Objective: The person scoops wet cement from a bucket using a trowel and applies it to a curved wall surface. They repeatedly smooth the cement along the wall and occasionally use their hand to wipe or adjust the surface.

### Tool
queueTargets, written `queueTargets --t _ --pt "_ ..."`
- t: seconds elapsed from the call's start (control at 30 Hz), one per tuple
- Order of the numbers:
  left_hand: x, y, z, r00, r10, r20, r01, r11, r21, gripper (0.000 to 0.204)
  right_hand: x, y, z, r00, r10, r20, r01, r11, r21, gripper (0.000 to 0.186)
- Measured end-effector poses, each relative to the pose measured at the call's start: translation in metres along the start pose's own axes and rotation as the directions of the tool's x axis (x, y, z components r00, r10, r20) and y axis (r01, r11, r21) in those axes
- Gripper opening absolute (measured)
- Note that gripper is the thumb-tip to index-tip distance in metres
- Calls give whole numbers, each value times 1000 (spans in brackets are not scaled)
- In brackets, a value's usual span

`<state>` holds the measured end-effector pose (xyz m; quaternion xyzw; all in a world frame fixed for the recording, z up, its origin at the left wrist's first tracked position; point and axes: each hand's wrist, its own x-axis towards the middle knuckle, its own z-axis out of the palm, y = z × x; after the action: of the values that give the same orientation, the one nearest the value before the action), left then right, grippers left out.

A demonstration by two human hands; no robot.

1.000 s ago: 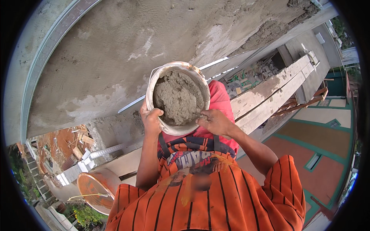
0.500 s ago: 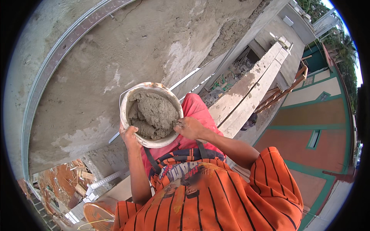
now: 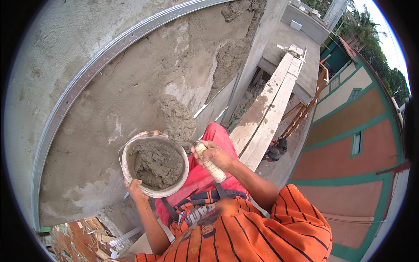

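A whitish, mortar-smeared bucket (image 3: 187, 168) stands tilted toward me, with grey wet mortar (image 3: 159, 163) inside. My left hand (image 3: 136, 188) grips its near-left rim, thumb over the edge. To the right of the bucket, my right hand (image 3: 214, 155) is closed around the pale, wrapped handle of a trowel (image 3: 214, 171). Beyond the handle's far end, a fresh heap of mortar (image 3: 178, 118) lies at the wall; it hides the trowel's blade, so I cannot tell whether the mortar is on the blade or stuck to the wall.
The partly plastered wall (image 3: 104, 118) fills the left, with a curved-looking metal strip (image 3: 87, 70) along it. Long scaffold planks (image 3: 270, 109) run away at right, splashed with mortar. A person (image 3: 276, 149) is below beside them. Wood debris (image 3: 83, 238) lies lower left.
My right hand has left the bucket's rim and now shows the trowel handle. A mortar heap has appeared at the wall. The bucket sits lower and further left in view.
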<state>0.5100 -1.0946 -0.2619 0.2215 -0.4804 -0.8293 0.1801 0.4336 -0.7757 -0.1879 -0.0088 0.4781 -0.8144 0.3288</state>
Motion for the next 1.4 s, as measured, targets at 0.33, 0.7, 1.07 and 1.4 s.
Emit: queueTargets --t 0.33,0.7,1.07,1.4 --pt "21 1 -79 970 -150 -189 175 977 123 52 -64 -182 -180 469 -693 -548 814 579 -36 37" --pt "15 19 -56 962 -150 -228 194 964 183 58 70 -270 -360 -783 -394 -481 152 629 -762 48" --pt "8 12 -55 955 -135 -266 202 949 243 54 69 24 -81 747 -634 200 537 399 -743 35" --pt "-6 5 -2 982 39 -185 -19 994 107 58 39 -43 -58 988 93 127 143 -187 -972 29"
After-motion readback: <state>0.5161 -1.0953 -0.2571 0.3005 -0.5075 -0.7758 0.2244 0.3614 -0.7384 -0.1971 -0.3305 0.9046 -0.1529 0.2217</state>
